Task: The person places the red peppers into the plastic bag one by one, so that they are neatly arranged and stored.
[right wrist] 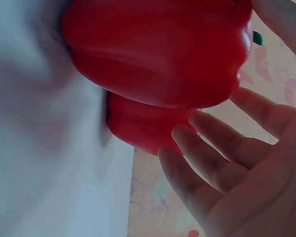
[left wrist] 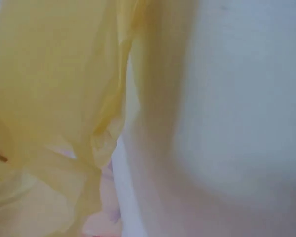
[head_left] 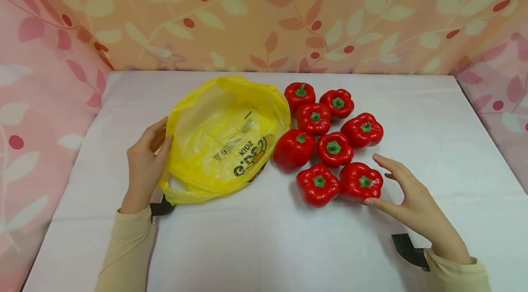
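My left hand [head_left: 144,159] pinches the left rim of a yellow plastic bag [head_left: 206,182], whose wide mouth gapes upward and shows dark print inside. Thin yellow film of the bag [left wrist: 54,64] fills the left of the left wrist view, where no fingers show. Over on the right, my right hand [head_left: 416,202] spreads thumb and fingers around the near right side of a red bell pepper [head_left: 350,179]. The thumb tip seems to touch its lower edge, while the fingers stand a little apart. In the right wrist view this pepper [right wrist: 158,49] lies beside the loosely spread fingers [right wrist: 207,158].
Several more red bell peppers with green stems, such as the nearest one [head_left: 309,195], cluster between bag and right hand. One pepper [head_left: 290,157] sits against the bag's right side. A white cloth [head_left: 255,246] covers the table; leaf-patterned curtains [head_left: 255,17] enclose its back and sides.
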Demonstrator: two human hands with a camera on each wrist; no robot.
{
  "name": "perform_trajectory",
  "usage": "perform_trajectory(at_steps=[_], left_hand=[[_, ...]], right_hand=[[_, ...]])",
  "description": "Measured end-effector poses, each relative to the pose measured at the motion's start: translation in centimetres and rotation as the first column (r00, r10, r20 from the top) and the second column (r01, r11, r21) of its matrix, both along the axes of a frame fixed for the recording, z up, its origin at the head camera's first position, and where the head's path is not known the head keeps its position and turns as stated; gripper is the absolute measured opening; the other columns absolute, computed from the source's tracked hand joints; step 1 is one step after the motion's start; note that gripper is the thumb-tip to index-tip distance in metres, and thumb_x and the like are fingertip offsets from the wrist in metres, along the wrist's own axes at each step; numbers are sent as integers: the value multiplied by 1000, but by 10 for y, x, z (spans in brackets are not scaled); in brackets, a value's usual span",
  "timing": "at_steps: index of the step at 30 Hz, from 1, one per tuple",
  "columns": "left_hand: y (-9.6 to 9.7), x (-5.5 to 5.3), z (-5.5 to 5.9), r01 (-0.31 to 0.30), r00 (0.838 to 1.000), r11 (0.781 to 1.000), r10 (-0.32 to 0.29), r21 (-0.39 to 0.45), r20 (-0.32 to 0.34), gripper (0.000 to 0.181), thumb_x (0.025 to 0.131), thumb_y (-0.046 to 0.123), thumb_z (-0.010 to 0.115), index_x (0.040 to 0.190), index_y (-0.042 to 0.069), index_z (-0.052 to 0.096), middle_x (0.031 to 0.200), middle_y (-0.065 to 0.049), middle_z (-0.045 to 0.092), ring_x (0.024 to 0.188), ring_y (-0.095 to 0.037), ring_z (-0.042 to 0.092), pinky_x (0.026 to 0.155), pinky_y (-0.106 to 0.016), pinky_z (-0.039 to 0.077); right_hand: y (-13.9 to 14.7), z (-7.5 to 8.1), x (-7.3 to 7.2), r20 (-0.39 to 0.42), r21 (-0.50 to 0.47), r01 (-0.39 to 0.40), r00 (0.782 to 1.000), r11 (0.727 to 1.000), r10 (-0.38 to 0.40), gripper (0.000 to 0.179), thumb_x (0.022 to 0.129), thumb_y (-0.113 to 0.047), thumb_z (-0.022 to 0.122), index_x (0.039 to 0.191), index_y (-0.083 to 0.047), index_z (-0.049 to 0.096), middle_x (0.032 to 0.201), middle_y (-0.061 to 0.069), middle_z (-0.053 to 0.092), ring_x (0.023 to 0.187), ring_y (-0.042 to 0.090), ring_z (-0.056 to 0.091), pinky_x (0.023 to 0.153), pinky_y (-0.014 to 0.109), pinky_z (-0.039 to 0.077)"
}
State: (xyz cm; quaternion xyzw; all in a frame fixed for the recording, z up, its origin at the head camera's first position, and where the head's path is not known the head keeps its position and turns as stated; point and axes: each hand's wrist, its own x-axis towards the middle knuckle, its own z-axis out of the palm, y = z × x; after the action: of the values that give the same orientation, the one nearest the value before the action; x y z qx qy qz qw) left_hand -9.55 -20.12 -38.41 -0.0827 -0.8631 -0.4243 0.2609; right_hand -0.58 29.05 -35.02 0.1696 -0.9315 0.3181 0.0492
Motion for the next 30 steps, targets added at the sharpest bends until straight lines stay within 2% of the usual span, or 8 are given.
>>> perform_trajectory(at_steps=[5,10,16,18,21,25,27,30], left_hand=[[3,0,2,-54,998,998,53,24,13,37,85,-8,63,121,-4,60,113,-20,65,94,-36,64,80,-5,45],[4,1,3,-45,999,998,45,52,14,36,85,-8,63,121,-6,59,116,-19,64,96,-34,64,82,-5,45],[4,-1,4,-60,998,997,59,54,16,30,86,-7,62,115,-11,55,121,-14,62,97,-32,63,82,-6,45],[4,-1,4,-59,998,996,58,59,18,28,86,-7,62,112,-12,55,121,-14,62,98,-32,63,82,-6,45],[4,-2,4,-55,998,996,54,66,13,27,85,-7,62,111,-12,56,120,-14,63,98,-32,63,82,-7,46],[4,-1,5,-51,999,996,51,77,9,27,86,-7,63,112,-10,58,119,-15,63,99,-22,64,82,-7,46],[4,-1,5,-46,999,996,45,78,14,27,86,-6,62,112,-9,58,119,-15,63,98,-22,65,81,-7,47],[5,-1,3,-31,999,997,30,73,16,27,86,-7,62,112,-9,58,119,-15,63,98,-23,65,81,-6,46]], right_hand=[[-1,-2,4,88,28,12,996,1000,-14,98,63,-15,88,145,-17,36,135,14,46,114,9,44,88,1,34],[-1,-2,6,205,58,39,977,998,-50,100,67,-24,87,148,-19,29,139,14,43,113,28,46,87,21,49],[-3,-4,5,218,33,58,974,998,-63,91,68,-20,86,143,-10,36,134,15,47,105,35,53,75,49,56],[-2,-3,4,212,33,73,974,997,-79,88,69,-19,86,142,-10,38,132,15,48,104,35,54,74,51,56],[0,0,4,180,37,100,978,994,-105,87,67,-18,87,140,-10,40,128,14,51,108,17,52,76,33,57],[1,9,5,118,36,147,982,988,-150,89,64,-15,88,140,-11,42,123,13,54,103,-9,41,75,7,44],[0,13,7,94,26,191,977,981,-192,90,64,-14,88,140,-12,42,122,12,54,102,-11,39,74,2,39],[-6,20,9,44,-8,254,966,967,-253,90,63,-10,88,140,-14,43,125,-5,52,102,-10,40,76,1,37]])
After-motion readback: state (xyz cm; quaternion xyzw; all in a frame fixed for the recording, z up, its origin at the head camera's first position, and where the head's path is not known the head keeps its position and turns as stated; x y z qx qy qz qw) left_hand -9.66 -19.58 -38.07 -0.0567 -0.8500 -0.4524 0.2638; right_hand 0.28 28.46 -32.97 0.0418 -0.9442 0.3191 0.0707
